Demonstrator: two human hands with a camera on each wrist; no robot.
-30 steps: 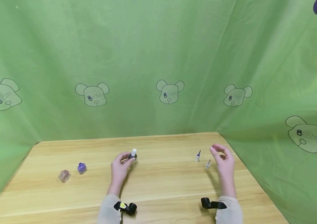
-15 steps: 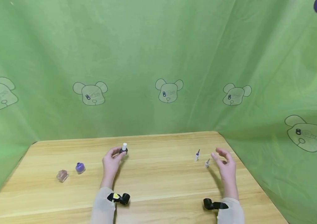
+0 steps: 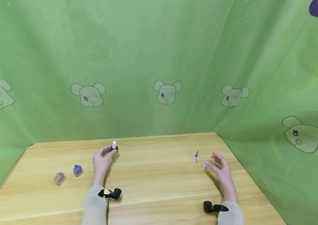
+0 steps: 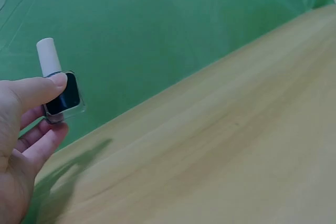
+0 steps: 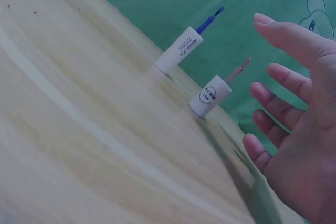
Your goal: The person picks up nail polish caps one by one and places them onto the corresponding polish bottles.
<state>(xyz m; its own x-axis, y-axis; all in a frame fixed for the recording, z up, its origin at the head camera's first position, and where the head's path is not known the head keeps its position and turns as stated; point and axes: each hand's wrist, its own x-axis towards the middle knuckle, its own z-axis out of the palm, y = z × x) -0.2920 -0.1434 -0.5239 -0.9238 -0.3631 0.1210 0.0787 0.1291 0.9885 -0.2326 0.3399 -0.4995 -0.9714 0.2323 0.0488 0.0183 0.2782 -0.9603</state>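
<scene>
My left hand (image 3: pixel 101 163) holds a nail polish bottle (image 4: pixel 69 97) by its sides, between thumb and fingers. This bottle has dark polish, clear glass and a white cap (image 4: pixel 49 56), and it is raised above the table. At the right, my right hand (image 3: pixel 223 175) hovers with its fingers spread and nothing in them. Closest to it is a white cap with a pinkish brush (image 5: pixel 211 96), standing brush-up on the table. Slightly farther off stands another white cap with a purple brush (image 5: pixel 180 51), also brush-up.
Uncapped, a purple polish bottle (image 3: pixel 77 171) stands on the left of the wooden table (image 3: pixel 153 184). Beside it is a pinkish clear bottle (image 3: pixel 59 178). A green curtain (image 3: pixel 130 56) printed with bear heads surrounds the table's back and sides.
My left hand has moved left with the dark nail polish bottle. My right hand has come down slightly, closer to the cap with the pinkish brush, and its fingers have spread.
</scene>
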